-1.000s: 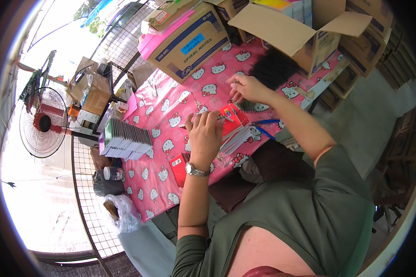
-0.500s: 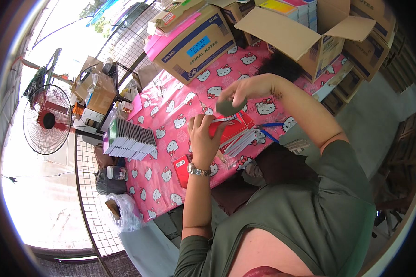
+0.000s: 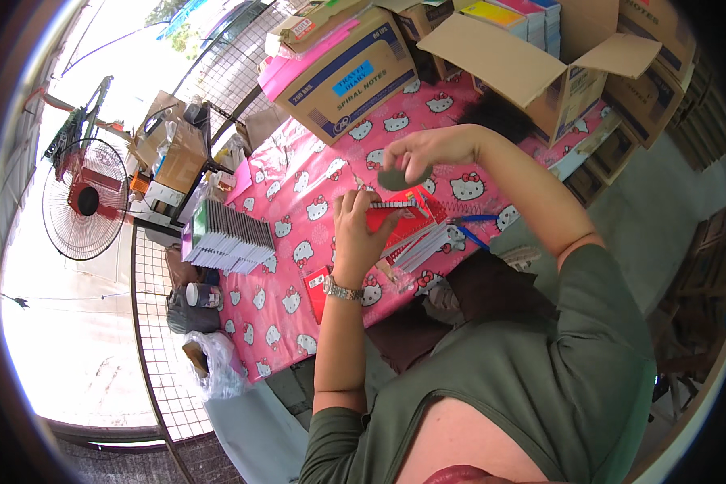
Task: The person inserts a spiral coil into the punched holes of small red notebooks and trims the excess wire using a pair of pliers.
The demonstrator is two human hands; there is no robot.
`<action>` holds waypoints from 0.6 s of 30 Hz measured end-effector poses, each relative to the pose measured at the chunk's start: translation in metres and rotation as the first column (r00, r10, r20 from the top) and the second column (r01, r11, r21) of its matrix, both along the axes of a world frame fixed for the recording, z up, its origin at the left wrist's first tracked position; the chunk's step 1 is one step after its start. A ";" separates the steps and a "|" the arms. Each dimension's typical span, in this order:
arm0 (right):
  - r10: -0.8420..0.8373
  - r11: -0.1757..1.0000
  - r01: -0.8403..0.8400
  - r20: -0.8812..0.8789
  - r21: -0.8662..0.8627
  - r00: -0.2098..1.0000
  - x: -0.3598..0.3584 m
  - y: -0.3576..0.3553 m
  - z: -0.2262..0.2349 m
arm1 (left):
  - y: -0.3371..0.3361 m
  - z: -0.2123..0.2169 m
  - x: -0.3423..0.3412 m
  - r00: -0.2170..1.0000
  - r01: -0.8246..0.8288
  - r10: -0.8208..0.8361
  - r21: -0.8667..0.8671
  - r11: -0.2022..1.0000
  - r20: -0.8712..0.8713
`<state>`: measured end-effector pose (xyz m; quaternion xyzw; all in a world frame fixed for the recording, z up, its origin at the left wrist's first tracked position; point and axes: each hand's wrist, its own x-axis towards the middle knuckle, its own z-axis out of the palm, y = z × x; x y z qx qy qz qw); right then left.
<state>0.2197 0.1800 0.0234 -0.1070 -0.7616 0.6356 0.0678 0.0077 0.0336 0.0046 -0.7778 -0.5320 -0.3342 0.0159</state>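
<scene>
My left hand (image 3: 355, 234) is closed on the edge of a red spiral notebook (image 3: 399, 222), with its thumb on the near side and its fingers over the top. The notebook's dark coil runs along the edge beside my fingertips. Just above and to the right, my right hand (image 3: 437, 151) pinches a dark green, rounded flat piece (image 3: 401, 180) whose exact kind I cannot make out. It hangs over the far edge of the notebook. Beneath and to the right lies a pile of red-covered notebooks (image 3: 419, 248). Blue-handled pliers (image 3: 473, 219) rest beside that pile.
A tall stack of notebooks (image 3: 230, 238) stands left on the pink patterned tablecloth (image 3: 286, 242). Another red notebook (image 3: 315, 289) lies by my left wrist. Cardboard boxes (image 3: 343, 85) line the far side, one open box (image 3: 569, 89) holding notebooks. A fan (image 3: 85, 200) stands left.
The notebook's coiled edge now shows more plainly near my left fingertips. My right hand has tilted and lifted the dark green piece slightly. The whole view has shifted a little.
</scene>
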 end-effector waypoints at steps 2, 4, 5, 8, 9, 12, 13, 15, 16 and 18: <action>0.038 0.845 -0.192 -0.302 -0.499 0.953 0.004 -0.006 -0.001 | -0.001 0.002 0.001 1.000 0.001 -0.001 0.003 1.000 -0.007; 0.013 0.971 -0.031 -0.075 -0.236 0.997 -0.002 -0.009 0.003 | -0.002 -0.001 0.001 1.000 -0.002 0.002 -0.011 1.000 0.004; -0.008 0.982 -0.007 -0.076 -0.188 0.997 -0.001 -0.009 0.007 | 0.000 -0.001 0.001 1.000 0.001 0.000 -0.014 1.000 0.017; 0.011 0.939 -0.072 -0.179 -0.338 0.984 -0.005 -0.008 -0.002 | 0.000 0.002 0.001 0.999 -0.001 0.003 -0.041 0.999 0.039; 0.002 0.990 -0.005 -0.019 -0.141 1.000 -0.009 -0.008 0.006 | -0.002 0.002 0.001 0.999 -0.005 0.008 -0.057 0.998 0.044; -0.006 1.000 0.006 -0.028 -0.021 1.000 -0.014 0.001 0.005 | -0.001 0.001 -0.003 0.991 -0.024 0.032 -0.061 0.998 0.133; 0.039 0.961 -0.083 -0.165 -0.266 0.985 -0.015 0.004 0.002 | -0.001 0.002 -0.006 0.983 -0.016 0.033 -0.096 0.995 0.183; 0.045 0.942 -0.089 -0.141 -0.323 0.989 -0.023 0.003 0.001 | -0.004 0.000 -0.017 0.959 -0.006 0.059 -0.187 0.982 0.278; 0.053 0.963 -0.081 -0.113 -0.259 0.992 -0.026 0.005 0.002 | -0.004 -0.001 -0.022 0.977 -0.025 0.057 -0.156 0.987 0.207; 0.058 0.991 -0.064 -0.053 -0.114 0.997 -0.030 0.010 0.007 | 0.000 -0.002 -0.030 0.997 -0.049 0.054 -0.075 0.996 0.063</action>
